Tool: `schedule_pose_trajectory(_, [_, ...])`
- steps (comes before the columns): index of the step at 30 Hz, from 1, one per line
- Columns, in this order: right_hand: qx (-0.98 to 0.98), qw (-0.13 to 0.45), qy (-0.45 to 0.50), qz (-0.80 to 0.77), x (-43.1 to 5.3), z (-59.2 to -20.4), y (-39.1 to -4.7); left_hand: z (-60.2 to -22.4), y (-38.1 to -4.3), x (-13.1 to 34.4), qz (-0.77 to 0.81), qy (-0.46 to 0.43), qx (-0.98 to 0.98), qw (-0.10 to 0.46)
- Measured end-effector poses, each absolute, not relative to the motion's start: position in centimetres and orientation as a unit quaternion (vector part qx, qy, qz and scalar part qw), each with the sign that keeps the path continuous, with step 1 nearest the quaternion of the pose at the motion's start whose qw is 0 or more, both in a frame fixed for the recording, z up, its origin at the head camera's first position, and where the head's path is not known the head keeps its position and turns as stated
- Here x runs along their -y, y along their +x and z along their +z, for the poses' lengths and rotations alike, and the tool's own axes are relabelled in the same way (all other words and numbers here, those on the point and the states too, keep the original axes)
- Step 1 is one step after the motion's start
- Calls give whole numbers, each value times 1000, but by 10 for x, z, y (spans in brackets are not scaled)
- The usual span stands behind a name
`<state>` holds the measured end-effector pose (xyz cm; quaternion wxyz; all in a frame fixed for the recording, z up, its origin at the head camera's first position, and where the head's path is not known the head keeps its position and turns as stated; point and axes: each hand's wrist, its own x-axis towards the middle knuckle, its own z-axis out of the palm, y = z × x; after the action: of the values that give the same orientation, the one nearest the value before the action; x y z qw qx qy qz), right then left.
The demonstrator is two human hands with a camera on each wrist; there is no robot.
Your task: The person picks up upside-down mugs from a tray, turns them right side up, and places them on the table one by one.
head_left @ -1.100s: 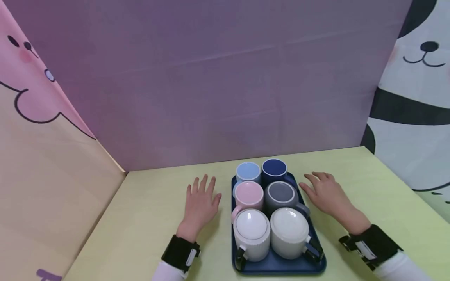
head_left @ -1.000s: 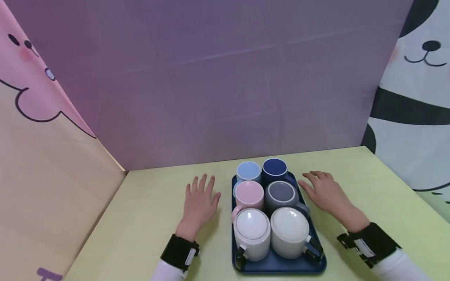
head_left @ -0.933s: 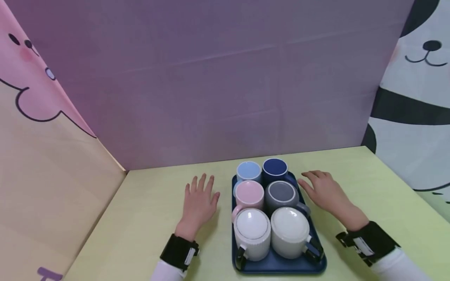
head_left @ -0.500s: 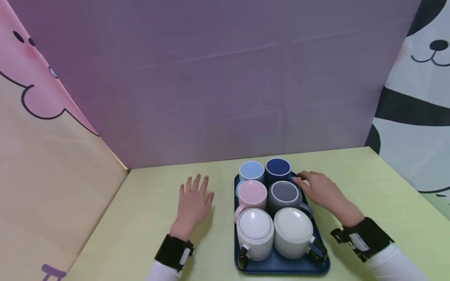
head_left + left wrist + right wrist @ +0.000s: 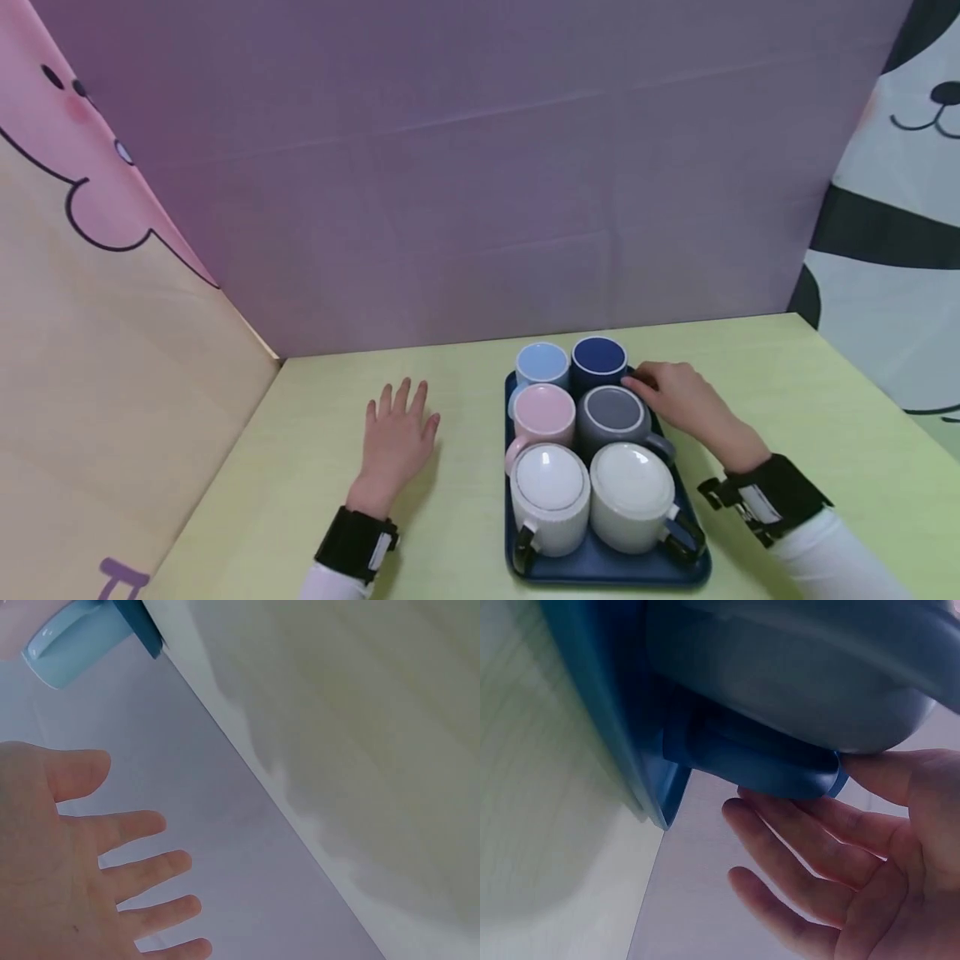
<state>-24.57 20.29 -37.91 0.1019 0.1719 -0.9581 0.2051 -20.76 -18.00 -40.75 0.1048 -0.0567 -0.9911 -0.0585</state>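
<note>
My right hand (image 5: 678, 400) has its thumb and fingers around the handle of the navy mug (image 5: 598, 356) at the back right of a dark blue tray (image 5: 615, 573). In the right wrist view the thumb and fingers lie on either side of that blue handle (image 5: 765, 761); the lower fingers are loosely bent. A grey mug (image 5: 613, 412) stands just in front. To the left of the tray, my left hand (image 5: 393, 446) is held over the table with fingers spread, touching no mug.
Also on the tray are a light blue mug (image 5: 542, 363), a pink mug (image 5: 545, 408) and two white mugs (image 5: 551, 492) with dark handles. The pale table (image 5: 247, 500) meets a purple backdrop (image 5: 450, 208) behind and printed panels at the sides.
My right hand has moved left to the navy mug and taken hold of its handle. My left hand has drifted left, away from the tray. The view has shifted slightly.
</note>
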Motion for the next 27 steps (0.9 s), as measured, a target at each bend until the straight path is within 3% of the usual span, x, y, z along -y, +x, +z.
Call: schedule_pose_trajectory(27, [949,45,195,242,-204,-374,-257,-410,-198,208,-64,-42,991,106])
